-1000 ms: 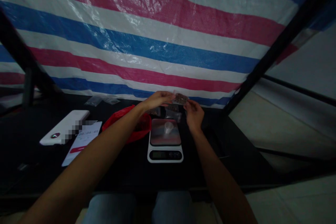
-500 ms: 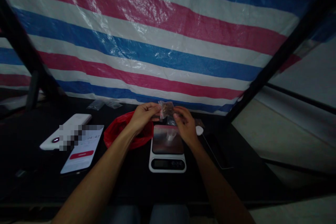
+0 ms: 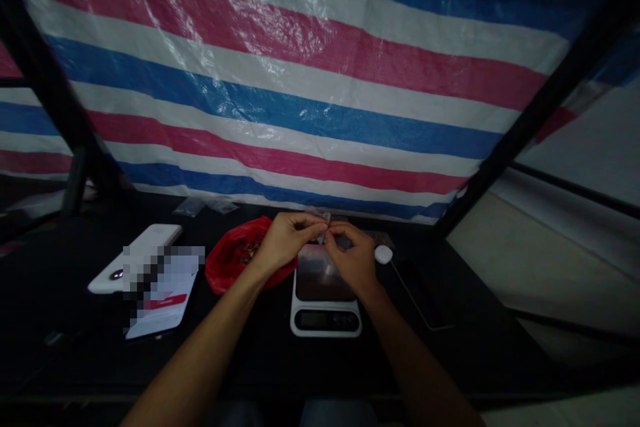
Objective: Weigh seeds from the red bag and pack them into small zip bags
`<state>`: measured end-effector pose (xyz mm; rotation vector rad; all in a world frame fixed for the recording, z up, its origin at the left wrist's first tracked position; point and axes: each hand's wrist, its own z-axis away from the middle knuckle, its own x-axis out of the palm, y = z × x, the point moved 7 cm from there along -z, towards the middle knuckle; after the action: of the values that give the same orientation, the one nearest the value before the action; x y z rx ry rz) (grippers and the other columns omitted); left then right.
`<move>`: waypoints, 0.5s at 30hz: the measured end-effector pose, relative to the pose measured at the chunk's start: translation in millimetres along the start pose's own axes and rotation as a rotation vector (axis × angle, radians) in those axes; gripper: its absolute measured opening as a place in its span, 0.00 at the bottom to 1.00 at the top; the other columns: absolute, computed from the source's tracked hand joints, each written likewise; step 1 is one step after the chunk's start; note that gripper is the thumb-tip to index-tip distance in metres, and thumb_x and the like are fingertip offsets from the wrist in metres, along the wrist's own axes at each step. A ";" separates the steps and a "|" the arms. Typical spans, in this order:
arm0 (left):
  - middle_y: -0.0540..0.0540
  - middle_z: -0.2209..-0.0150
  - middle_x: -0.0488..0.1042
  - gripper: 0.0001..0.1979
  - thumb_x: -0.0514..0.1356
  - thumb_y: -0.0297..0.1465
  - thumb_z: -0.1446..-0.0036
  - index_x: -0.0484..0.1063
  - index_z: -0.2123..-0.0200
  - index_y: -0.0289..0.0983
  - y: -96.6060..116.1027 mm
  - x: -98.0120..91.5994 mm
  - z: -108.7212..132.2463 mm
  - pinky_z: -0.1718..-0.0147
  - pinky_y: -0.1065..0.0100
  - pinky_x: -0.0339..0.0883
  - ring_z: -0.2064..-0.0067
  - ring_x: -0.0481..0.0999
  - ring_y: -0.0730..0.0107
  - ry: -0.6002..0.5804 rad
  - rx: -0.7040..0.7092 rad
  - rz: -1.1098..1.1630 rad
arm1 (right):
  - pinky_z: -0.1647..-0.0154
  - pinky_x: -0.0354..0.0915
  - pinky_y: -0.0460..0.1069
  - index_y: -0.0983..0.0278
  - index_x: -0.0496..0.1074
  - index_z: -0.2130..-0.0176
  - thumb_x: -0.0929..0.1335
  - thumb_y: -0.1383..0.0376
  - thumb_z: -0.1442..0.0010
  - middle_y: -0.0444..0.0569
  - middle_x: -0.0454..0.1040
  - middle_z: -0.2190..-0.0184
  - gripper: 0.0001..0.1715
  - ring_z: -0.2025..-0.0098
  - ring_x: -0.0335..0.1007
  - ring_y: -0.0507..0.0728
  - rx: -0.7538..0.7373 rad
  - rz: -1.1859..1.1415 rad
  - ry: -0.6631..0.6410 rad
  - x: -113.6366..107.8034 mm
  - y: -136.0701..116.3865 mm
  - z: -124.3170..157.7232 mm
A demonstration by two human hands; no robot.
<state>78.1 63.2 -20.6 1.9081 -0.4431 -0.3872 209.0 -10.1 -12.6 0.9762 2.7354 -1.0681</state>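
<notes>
Both of my hands meet above the back edge of a white digital kitchen scale. My left hand pinches a small clear zip bag from the left. My right hand pinches the same bag from the right, fingertips almost touching the left ones. Most of the bag is hidden behind the fingers, and its contents cannot be made out. Beside my left wrist lies a red plastic bag, its mouth open, with small brownish metallic-looking pieces inside.
At left a white box-shaped device lies near a phone with a lit screen. Clear bags lie at the back. A white round object and a dark phone-like slab lie right. Striped sheeting hangs behind.
My hands have drawn together, and the zip bag, earlier spread flat with brown pieces showing, is now mostly covered by fingers. The whole view has shifted slightly.
</notes>
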 end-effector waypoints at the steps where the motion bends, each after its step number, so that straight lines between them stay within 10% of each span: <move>1: 0.45 0.65 0.84 0.10 0.67 0.36 0.46 0.84 0.66 0.35 0.4 1.1 0.5 0.64 0.67 0.71 0.66 0.79 0.67 -0.009 0.005 -0.012 | 0.61 0.74 0.51 0.61 0.76 0.71 0.69 0.69 0.42 0.48 0.82 0.66 0.07 0.64 0.79 0.57 0.018 0.010 0.000 0.4 0.9 0.7; 15: 0.46 0.65 0.81 0.11 0.65 0.35 0.44 0.80 0.59 0.37 22.2 -12.0 9.0 0.61 0.65 0.71 0.64 0.79 0.63 0.112 0.100 -0.417 | 0.69 0.74 0.51 0.61 0.74 0.71 0.72 0.64 0.50 0.49 0.81 0.71 0.03 0.72 0.77 0.57 0.381 -0.078 0.043 -11.9 31.2 1.6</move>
<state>60.7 54.0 -2.4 2.1075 0.0146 -0.5333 236.2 0.0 -29.3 0.9429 2.6765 -1.6435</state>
